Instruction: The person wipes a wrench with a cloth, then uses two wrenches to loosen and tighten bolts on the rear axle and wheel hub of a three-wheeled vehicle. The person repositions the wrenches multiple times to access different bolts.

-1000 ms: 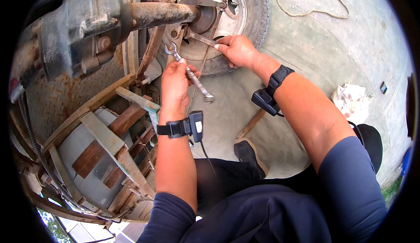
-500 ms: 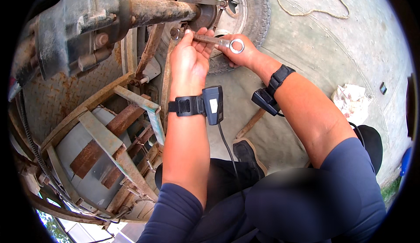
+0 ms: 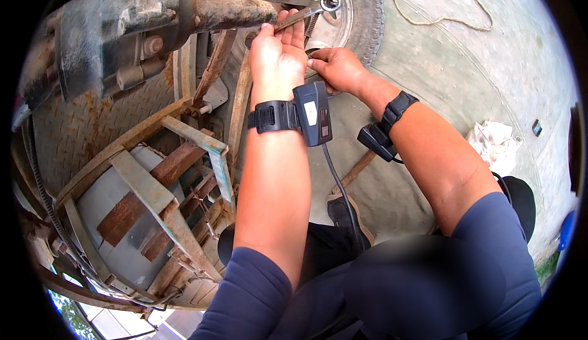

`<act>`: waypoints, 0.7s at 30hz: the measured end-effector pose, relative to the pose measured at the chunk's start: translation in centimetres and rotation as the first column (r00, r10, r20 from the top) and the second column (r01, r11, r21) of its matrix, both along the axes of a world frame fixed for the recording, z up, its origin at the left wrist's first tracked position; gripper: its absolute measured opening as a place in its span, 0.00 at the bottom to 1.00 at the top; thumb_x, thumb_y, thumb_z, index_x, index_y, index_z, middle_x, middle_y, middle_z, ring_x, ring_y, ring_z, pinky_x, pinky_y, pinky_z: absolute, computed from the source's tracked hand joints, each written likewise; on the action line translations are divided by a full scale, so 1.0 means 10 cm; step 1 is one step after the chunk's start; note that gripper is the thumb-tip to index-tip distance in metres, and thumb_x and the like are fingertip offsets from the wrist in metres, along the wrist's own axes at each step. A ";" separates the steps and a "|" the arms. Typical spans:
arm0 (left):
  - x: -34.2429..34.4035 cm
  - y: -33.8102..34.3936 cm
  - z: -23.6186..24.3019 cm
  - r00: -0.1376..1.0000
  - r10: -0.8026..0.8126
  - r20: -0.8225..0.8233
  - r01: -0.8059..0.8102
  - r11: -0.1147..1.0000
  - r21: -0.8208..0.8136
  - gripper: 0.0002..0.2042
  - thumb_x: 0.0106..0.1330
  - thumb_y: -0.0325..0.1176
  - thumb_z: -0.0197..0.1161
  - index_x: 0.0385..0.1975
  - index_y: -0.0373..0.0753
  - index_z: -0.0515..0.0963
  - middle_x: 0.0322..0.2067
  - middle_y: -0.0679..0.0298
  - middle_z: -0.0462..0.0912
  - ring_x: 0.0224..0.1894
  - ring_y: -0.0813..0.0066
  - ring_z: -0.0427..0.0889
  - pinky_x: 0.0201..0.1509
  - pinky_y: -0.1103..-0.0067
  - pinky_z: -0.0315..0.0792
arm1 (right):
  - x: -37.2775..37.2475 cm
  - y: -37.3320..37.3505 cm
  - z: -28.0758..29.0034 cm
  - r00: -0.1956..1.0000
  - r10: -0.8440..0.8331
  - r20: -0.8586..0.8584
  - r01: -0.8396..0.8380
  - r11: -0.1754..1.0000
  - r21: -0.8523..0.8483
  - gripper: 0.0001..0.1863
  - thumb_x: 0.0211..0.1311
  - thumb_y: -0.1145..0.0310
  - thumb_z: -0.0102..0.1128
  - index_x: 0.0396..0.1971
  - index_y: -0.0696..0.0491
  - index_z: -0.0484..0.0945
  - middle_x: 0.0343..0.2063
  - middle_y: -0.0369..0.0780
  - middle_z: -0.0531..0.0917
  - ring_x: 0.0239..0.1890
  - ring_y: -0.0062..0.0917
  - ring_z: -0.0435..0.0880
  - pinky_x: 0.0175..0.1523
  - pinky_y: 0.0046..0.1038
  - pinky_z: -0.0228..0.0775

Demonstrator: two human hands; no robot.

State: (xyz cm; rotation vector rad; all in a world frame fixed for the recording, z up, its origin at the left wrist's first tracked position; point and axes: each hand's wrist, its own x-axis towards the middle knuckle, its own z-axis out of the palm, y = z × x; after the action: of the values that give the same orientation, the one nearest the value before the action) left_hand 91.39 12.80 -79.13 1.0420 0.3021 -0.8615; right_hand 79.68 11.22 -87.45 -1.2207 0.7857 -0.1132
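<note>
A steel ring spanner lies slantwise across the fingers of my left hand, whose palm faces up and whose thumb presses against the shaft. Its ring end points up and right, in front of the wheel. Beside it runs a threaded rod with a spring, partly covered by the spanner and hand. My right hand is at the wheel's lower edge, close to my left palm. Its fingers are bent together in a pinch; whatever they hold is too small or hidden to make out.
A rusty axle tube and a heavy gear housing hang at the upper left. Below is a rusted metal frame. A rope, a white crumpled bag and a wooden handle lie on the ground sheet.
My left hand has moved up and slightly right, and the spanner's ring end has swung upward, away from my right hand. My right hand has stayed low by the wheel, apart from the spanner.
</note>
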 end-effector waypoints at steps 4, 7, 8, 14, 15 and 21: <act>0.04 -0.02 -0.04 1.000 -0.002 -0.019 0.002 1.000 -0.005 0.16 0.78 0.34 0.36 0.44 0.26 0.68 0.41 0.50 0.79 0.46 0.57 0.83 0.55 0.65 0.81 | 0.00 0.00 -0.01 1.000 -0.023 0.007 0.023 0.999 0.022 0.19 0.66 0.60 0.58 0.49 0.57 0.80 0.17 0.40 0.80 0.14 0.24 0.79 0.24 0.29 0.73; 0.01 0.02 -0.06 1.000 -0.013 0.021 0.012 0.999 0.046 0.15 0.78 0.34 0.37 0.42 0.28 0.68 0.37 0.53 0.79 0.44 0.59 0.83 0.51 0.65 0.82 | 0.00 0.02 0.01 1.000 -0.020 0.000 0.020 1.000 0.014 0.19 0.66 0.60 0.58 0.49 0.57 0.80 0.17 0.41 0.80 0.14 0.25 0.80 0.24 0.29 0.74; 0.00 0.02 -0.03 0.999 -0.009 0.034 0.007 0.998 0.057 0.14 0.78 0.34 0.38 0.41 0.29 0.68 0.36 0.55 0.78 0.42 0.60 0.83 0.49 0.65 0.82 | 0.00 0.02 0.01 1.000 -0.014 -0.005 0.014 1.000 0.006 0.19 0.66 0.60 0.58 0.49 0.58 0.80 0.17 0.41 0.80 0.14 0.25 0.80 0.24 0.29 0.74; -0.04 0.37 -0.09 0.979 -0.148 0.143 0.115 0.969 0.219 0.09 0.76 0.33 0.45 0.34 0.38 0.69 0.28 0.63 0.74 0.32 0.69 0.75 0.40 0.71 0.71 | 0.00 0.02 -0.16 0.996 0.048 0.071 -0.039 0.992 -0.120 0.19 0.66 0.60 0.58 0.50 0.57 0.80 0.19 0.41 0.82 0.15 0.25 0.80 0.25 0.29 0.74; -0.01 0.48 -0.11 0.959 -0.215 0.183 0.164 0.953 0.255 0.08 0.75 0.34 0.47 0.34 0.39 0.70 0.26 0.65 0.73 0.31 0.70 0.73 0.40 0.71 0.69 | 0.00 0.03 -0.17 0.999 0.034 0.042 -0.030 0.996 -0.087 0.19 0.66 0.60 0.58 0.50 0.56 0.80 0.19 0.41 0.82 0.15 0.25 0.80 0.25 0.29 0.74; 0.64 1.09 0.16 0.471 -0.846 0.251 0.326 0.431 0.841 0.12 0.72 0.40 0.55 0.42 0.37 0.75 0.23 0.66 0.75 0.24 0.71 0.72 0.32 0.69 0.70 | -0.02 -0.01 -0.01 1.000 0.030 -0.007 -0.031 0.999 -0.014 0.19 0.67 0.59 0.56 0.51 0.56 0.79 0.17 0.40 0.81 0.15 0.24 0.80 0.27 0.28 0.75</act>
State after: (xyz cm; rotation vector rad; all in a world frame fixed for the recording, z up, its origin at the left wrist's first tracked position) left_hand 97.79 23.72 -77.48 2.2424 -0.5091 -1.0026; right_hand 79.46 11.13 -87.53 -1.2462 0.7734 -0.0895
